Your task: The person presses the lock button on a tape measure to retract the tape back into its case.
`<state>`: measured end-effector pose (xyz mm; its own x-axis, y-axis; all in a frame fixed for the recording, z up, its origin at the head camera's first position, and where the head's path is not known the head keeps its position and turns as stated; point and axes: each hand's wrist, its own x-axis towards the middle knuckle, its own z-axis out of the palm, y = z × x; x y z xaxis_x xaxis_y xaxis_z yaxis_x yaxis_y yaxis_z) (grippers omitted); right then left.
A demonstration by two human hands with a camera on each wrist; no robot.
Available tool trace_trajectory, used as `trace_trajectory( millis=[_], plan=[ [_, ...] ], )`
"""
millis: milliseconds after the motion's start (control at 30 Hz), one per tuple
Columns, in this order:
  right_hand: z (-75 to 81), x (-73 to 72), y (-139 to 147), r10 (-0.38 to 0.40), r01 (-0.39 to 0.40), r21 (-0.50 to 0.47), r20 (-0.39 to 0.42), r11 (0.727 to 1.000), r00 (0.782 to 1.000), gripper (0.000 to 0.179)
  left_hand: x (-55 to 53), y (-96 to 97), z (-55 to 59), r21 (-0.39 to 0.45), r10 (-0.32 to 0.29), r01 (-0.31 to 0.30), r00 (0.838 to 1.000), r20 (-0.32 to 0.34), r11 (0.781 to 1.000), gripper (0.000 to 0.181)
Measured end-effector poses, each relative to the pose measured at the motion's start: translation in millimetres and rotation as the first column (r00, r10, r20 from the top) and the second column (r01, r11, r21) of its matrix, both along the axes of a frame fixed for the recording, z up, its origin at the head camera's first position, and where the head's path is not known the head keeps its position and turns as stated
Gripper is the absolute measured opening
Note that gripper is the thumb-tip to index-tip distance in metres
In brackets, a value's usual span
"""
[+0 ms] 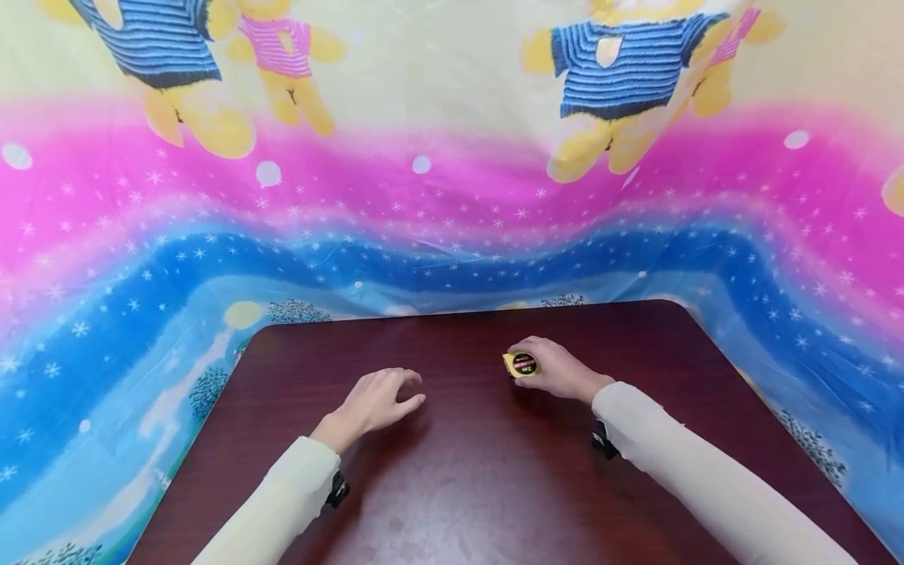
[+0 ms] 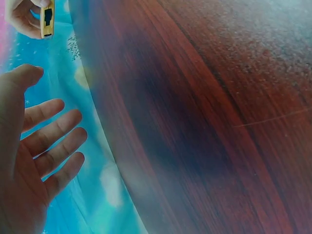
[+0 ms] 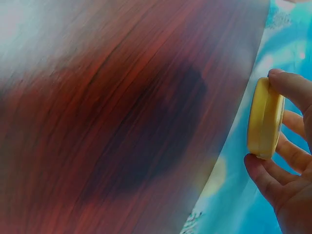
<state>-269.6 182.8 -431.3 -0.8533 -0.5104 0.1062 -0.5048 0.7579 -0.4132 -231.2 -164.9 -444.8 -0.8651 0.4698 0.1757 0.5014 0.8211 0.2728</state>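
Note:
My right hand holds a small yellow tape measure with a round black label, above the right half of the table. In the right wrist view, thumb and fingers pinch opposite ends of the yellow case. To the left, my left hand hovers over the table with nothing in it, its fingers spread and relaxed. The left wrist view shows that palm with the fingers apart. At the top of the same view, the tape measure shows edge-on, with a dark slot on its side.
A dark red-brown wooden table with rounded far corners lies below both hands. Behind it and along its sides hangs a cloth printed with bears, snowflakes and pink and blue bands. Dark wrist-worn devices sit under both pale sleeves.

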Motion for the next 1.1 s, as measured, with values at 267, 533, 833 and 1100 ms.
trace_trajectory(
  millis=[267, 533, 833, 1100],
  plan=[
    [-10.5, -10.4, 30.6, -0.057, 0.058, -0.025, 0.009, 0.998, 0.998, 0.055, 2.2, -3.9, -4.2, 0.0, 0.017, -0.017, 1.0, 0.01, 1.0, 0.035],
    [-25.8, -14.1, 61.7, -0.15, 0.151, -0.025, 0.031, 0.988, 0.988, 0.055, 6.9, -6.6, -7.8, -0.008, 0.033, -0.033, 0.999, 0.026, 0.999, 0.035],
    [-32.9, -15.0, 84.0, -0.202, 0.204, -0.024, 0.052, 0.979, 0.978, 0.055, 8.8, -10.2, -13.4, -0.001, 0.038, -0.038, 0.999, 0.004, 0.999, 0.034],
    [-35.0, -16.8, 91.5, -0.219, 0.22, -0.004, 0.071, 0.975, 0.973, 0.056, 5.7, -11.2, -13.6, 0.004, 0.027, -0.027, 1.0, 0.004, 1.0, 0.032]
  ],
)
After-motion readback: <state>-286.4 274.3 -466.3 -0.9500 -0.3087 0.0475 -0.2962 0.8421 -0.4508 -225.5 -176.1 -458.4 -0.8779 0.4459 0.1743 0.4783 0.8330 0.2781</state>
